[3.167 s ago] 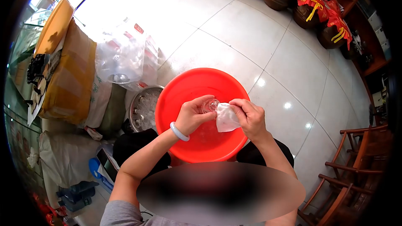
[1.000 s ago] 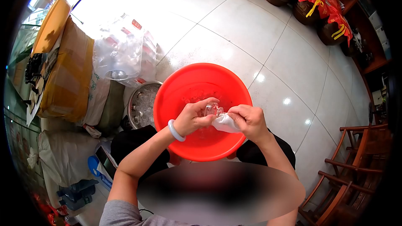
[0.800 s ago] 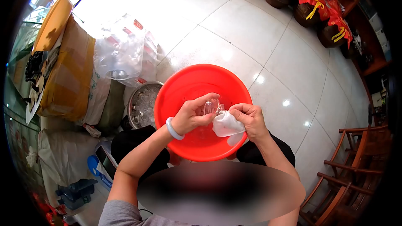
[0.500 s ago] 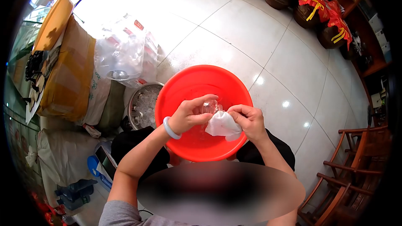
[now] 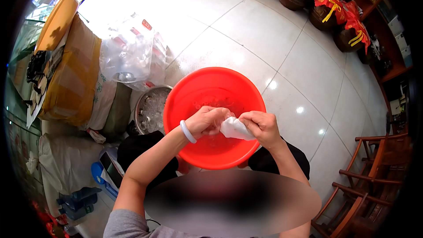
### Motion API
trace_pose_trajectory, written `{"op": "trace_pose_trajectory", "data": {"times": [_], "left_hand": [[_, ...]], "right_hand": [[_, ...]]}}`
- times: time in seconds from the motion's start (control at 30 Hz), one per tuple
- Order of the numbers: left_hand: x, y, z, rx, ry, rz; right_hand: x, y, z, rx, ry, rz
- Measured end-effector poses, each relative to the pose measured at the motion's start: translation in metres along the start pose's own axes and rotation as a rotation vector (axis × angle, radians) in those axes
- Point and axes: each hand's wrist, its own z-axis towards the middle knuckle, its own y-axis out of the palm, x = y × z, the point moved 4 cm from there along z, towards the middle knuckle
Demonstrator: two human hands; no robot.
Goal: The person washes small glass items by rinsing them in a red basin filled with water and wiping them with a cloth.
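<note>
Two hands over one red basin (image 5: pixel 194 88), middle of the floor. Left hand (image 5: pixel 208 121), wearing one pale bangle (image 5: pixel 188 132), curled round one glass piece (image 5: pixel 229 115) above the basin, mostly hidden by the grip. Right hand (image 5: pixel 261 125) pinching one white cloth (image 5: pixel 236 129); whether it touches the glass, I cannot tell. Just left of the basin: one metal bowl (image 5: pixel 137 113) of clear pieces (image 5: pixel 152 112), overlapping, too many to count. Far right: three yellow ties (image 5: pixel 329 12) on red jar covers (image 5: pixel 352 22)
</note>
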Motion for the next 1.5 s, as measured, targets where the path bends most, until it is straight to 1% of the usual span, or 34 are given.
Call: {"op": "trace_pose_trajectory", "data": {"times": [0.03,0.1,0.13,0.17,0.23,0.27,0.3,0.37,0.4,0.47,0.5,0.57,0.6,0.67,0.7,0.77,0.8,0.83,0.9,0.93,0.97,1.03,1.07,1.23,1.4,1.5], "left_hand": [[0.001,0.003,-0.001,-0.001,-0.008,-0.003],[0.014,0.002,-0.005,0.172,0.258,0.278],[0.017,0.000,-0.006,0.189,0.285,0.285],[0.015,0.001,-0.005,0.185,0.272,0.284],[0.020,0.001,-0.006,0.210,0.439,0.267],[0.019,-0.001,-0.006,0.195,0.392,0.225],[0.018,-0.002,-0.005,0.194,0.393,0.226],[0.011,-0.008,0.000,0.202,0.350,0.069],[0.010,-0.010,0.001,0.199,0.350,0.072],[0.008,-0.014,0.002,0.183,0.332,-0.011],[0.009,-0.014,0.000,0.184,0.338,-0.010],[0.013,-0.012,-0.002,0.190,0.374,0.008],[0.013,-0.016,-0.002,0.191,0.378,0.007],[0.012,-0.026,-0.001,0.235,0.420,-0.014],[0.015,-0.029,-0.003,0.236,0.425,-0.013],[0.022,-0.031,-0.008,0.137,0.415,-0.134],[0.024,-0.028,-0.011,0.146,0.369,-0.105],[0.026,-0.027,-0.011,0.147,0.373,-0.102],[0.025,-0.021,-0.012,0.008,0.332,-0.228],[0.021,-0.022,-0.009,-0.041,0.312,-0.235],[0.022,-0.022,-0.009,-0.038,0.314,-0.233],[0.025,-0.016,-0.009,-0.135,0.327,-0.257],[0.025,-0.017,-0.009,-0.135,0.331,-0.254],[0.016,-0.024,-0.004,-0.219,0.299,-0.333],[0.015,-0.021,-0.006,-0.227,0.280,-0.315],[0.015,-0.017,-0.008,-0.236,0.259,-0.313]], "right_hand": [[-0.001,0.003,-0.001,0.000,0.008,0.002],[0.014,0.008,-0.004,0.111,0.444,0.263],[0.023,0.014,-0.005,0.141,0.510,0.481],[0.028,0.018,-0.005,0.147,0.521,0.486],[0.036,0.025,-0.006,0.244,0.617,0.852],[0.035,0.026,-0.006,0.252,0.615,0.888],[0.036,0.026,-0.007,0.253,0.614,0.888],[0.035,0.023,-0.005,0.277,0.556,0.810],[0.036,0.023,-0.005,0.281,0.553,0.810],[0.036,0.021,-0.004,0.271,0.524,0.668],[0.034,0.021,-0.003,0.269,0.519,0.667],[0.031,0.016,-0.002,0.297,0.503,0.516],[0.030,0.014,-0.002,0.294,0.500,0.515],[0.025,0.000,-0.002,0.364,0.387,0.340],[0.025,-0.005,-0.003,0.362,0.382,0.341],[0.025,-0.016,-0.003,0.367,0.364,0.222],[0.022,-0.017,-0.002,0.366,0.349,0.184],[0.022,-0.015,-0.002,0.365,0.344,0.185],[0.019,-0.007,0.001,0.310,0.236,0.075],[0.017,-0.003,0.002,0.282,0.208,0.031],[0.017,-0.001,0.003,0.281,0.206,0.034],[0.015,0.004,0.004,0.221,0.174,-0.019],[0.015,0.005,0.004,0.205,0.178,-0.037],[0.012,0.002,0.004,0.198,0.141,-0.106],[0.015,0.001,0.001,0.208,0.123,-0.122],[0.013,0.000,0.000,0.231,0.071,-0.148]]}}
